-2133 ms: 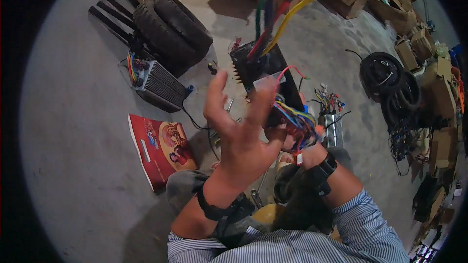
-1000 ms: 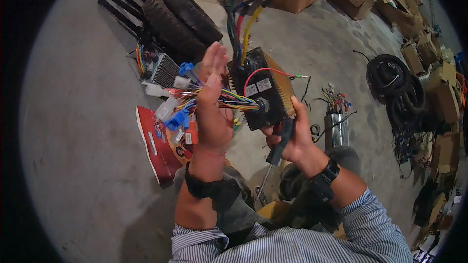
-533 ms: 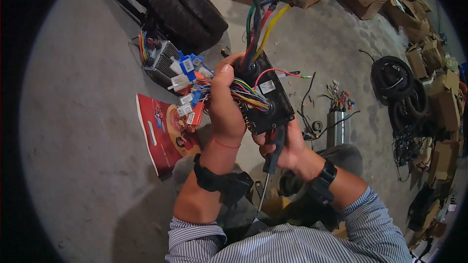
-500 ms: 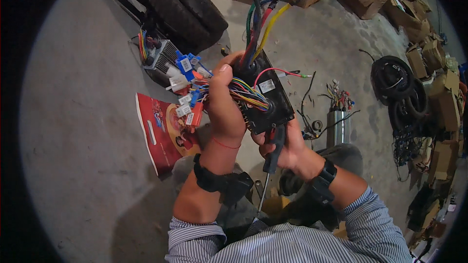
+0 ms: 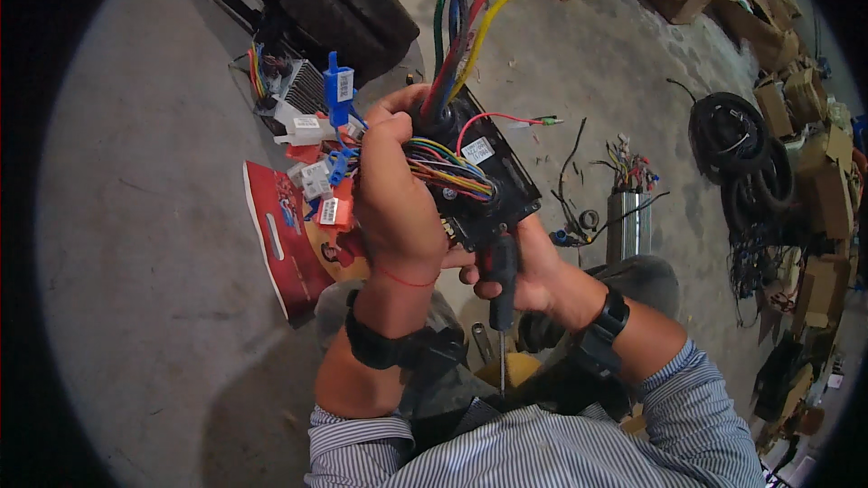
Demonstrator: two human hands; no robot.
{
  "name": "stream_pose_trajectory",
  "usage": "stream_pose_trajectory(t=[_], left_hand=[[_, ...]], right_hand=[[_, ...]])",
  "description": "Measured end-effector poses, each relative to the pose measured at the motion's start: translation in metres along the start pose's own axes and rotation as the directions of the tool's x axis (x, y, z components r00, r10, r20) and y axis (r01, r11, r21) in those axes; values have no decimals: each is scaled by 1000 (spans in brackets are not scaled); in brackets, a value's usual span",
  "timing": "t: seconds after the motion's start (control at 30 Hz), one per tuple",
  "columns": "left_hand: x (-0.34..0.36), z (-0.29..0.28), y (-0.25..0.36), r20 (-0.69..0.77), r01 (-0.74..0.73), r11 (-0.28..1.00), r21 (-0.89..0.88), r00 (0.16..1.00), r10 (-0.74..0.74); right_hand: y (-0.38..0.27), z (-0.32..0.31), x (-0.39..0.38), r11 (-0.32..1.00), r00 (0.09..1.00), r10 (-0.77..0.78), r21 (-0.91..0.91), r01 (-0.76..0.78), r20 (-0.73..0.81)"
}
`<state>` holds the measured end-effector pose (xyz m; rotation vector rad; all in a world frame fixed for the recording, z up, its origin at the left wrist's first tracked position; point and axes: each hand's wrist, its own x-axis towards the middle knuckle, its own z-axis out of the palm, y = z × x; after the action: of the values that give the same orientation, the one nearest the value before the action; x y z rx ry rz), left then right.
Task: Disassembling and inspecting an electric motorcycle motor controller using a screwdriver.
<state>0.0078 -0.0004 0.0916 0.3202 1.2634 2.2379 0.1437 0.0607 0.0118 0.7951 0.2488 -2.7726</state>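
Observation:
My left hand (image 5: 398, 190) is closed round a bundle of thin coloured wires (image 5: 452, 170) at the side of a black motor controller (image 5: 506, 176). Blue, white and orange connectors (image 5: 316, 179) hang out past that hand. Thick green, red, blue and yellow cables (image 5: 457, 45) with ring lugs rise from the controller's far end, and one thin pink wire ends in a green tip. My right hand (image 5: 533, 271) supports the near end from below, its fingers curled round the dark handle of a screwdriver (image 5: 503, 294). The screwdriver's shaft points back toward my body.
On the floor lie two tyres (image 5: 339, 9), a finned controller (image 5: 303, 86), a red bag (image 5: 280, 235) and a silver controller (image 5: 628, 226) with wires. Coiled black tubing (image 5: 732, 145) and cardboard boxes (image 5: 827, 181) line the right side.
Both hands have shifted slightly left with the controller. The connectors have swung, one blue one now standing upright. The screwdriver's shaft has turned from slanting to nearly straight toward me.

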Motion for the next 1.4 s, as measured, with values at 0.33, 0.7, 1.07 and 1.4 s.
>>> stream_pose_trajectory(t=[0.33,0.7,1.07,1.4], left_hand=[[-2,-1,8,-30,7,979,203,1000,-1],[-4,4,12,-64,57,982,182,997,-46],[10,-15,20,-94,-111,988,-111,990,101],[22,-35,-17,-130,13,999,-47,991,-18]], right_hand=[[10,-11,10,991,997,82,-103,-81,1],[13,-12,12,986,992,123,-113,-122,0],[-36,0,-20,898,903,-271,-425,112,-335],[-84,-2,-61,661,681,-716,-468,587,-157]])
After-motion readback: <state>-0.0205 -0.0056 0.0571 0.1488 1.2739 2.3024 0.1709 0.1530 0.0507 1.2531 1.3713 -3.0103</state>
